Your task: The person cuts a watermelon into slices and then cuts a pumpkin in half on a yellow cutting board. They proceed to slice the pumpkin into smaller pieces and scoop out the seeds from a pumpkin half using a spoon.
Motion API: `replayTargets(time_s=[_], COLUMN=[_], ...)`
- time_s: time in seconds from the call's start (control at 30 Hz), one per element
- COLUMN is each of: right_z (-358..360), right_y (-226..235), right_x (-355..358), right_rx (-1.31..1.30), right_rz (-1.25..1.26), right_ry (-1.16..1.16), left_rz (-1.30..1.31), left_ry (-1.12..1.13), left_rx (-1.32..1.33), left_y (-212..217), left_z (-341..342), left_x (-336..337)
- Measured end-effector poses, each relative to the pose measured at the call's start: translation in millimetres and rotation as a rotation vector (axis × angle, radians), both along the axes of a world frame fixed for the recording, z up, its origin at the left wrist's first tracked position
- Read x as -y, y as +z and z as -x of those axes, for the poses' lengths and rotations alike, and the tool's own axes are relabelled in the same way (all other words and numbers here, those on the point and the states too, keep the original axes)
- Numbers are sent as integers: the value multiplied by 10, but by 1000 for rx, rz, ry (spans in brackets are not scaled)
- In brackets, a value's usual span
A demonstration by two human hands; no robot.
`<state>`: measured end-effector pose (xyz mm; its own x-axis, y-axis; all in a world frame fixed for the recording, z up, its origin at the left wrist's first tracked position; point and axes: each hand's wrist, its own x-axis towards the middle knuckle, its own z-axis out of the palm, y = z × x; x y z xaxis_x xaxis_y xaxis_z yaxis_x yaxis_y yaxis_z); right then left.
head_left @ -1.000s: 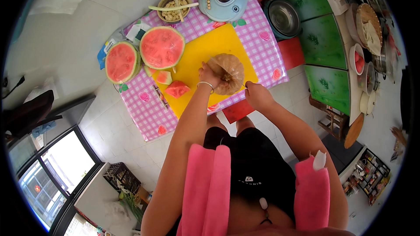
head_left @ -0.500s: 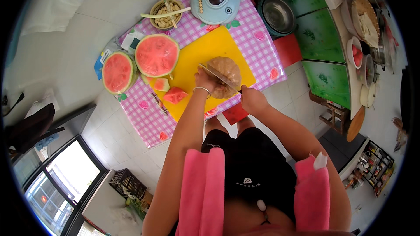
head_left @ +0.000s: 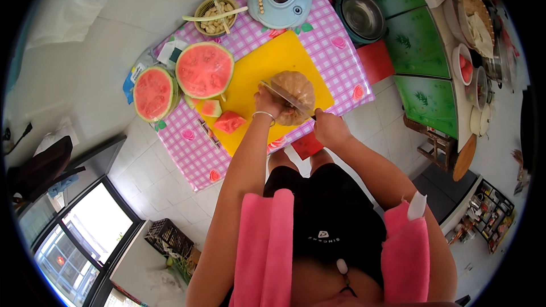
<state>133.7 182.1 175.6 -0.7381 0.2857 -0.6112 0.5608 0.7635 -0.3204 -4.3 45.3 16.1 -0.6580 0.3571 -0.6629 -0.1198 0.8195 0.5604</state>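
Note:
A tan, ribbed pumpkin (head_left: 300, 87) rests on a yellow cutting board (head_left: 284, 51). Across its top lies the blade of a knife (head_left: 288, 98), slanting from upper left to lower right. My right hand (head_left: 331, 129) is closed round the knife's handle at the board's near right edge. Against the pumpkin's left side, my left hand (head_left: 268, 103) grips it below the blade's far end; its fingertips are partly hidden. Left of that hand, a red watermelon chunk (head_left: 230, 122) and a smaller watermelon wedge (head_left: 211, 108) sit by the board's edge.
Two wrapped watermelon halves (head_left: 205, 69) stand left of the board on the pink checked tablecloth (head_left: 190, 148). Behind are a basket of pale pods (head_left: 216, 17) and a light-blue fan base (head_left: 280, 4). A metal basin (head_left: 362, 16) sits right, beside green cabinets (head_left: 418, 45).
Hands, knife and pumpkin keep nearly the same arrangement. The whole view has shifted very slightly, and the blade still lies across the pumpkin.

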Motion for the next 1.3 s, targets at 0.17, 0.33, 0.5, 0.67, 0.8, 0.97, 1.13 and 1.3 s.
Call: replayTargets(time_s=[0.17,0.33,0.5,0.67,0.8,0.97,1.13,1.3], right_z=[74,132,210,356,466,456,215,218], right_y=[70,67,-3,-11,21,-40,-177,-135], right_x=[11,-3,-77,-82,-111,-149,-156,-131], right_rx=[22,51,69,105,166,158,109,63], right_rz=[-19,-32,-19,3,-5,-23,-44,-27], right_ry=[24,29,27,30,58,82,31,73], left_rz=[-19,18,58,46,61,68,15,-55], left_ry=[0,3,30,37,40,87,90,113], left_rx=[-27,-26,46,60,58,52,-8,-42], left_y=[-55,41,210,191,188,215,197,-67], left_z=[-9,13,50,57,33,14,-128,-61], left_x=[13,-42,-71,-66,-70,-109,-123,11])
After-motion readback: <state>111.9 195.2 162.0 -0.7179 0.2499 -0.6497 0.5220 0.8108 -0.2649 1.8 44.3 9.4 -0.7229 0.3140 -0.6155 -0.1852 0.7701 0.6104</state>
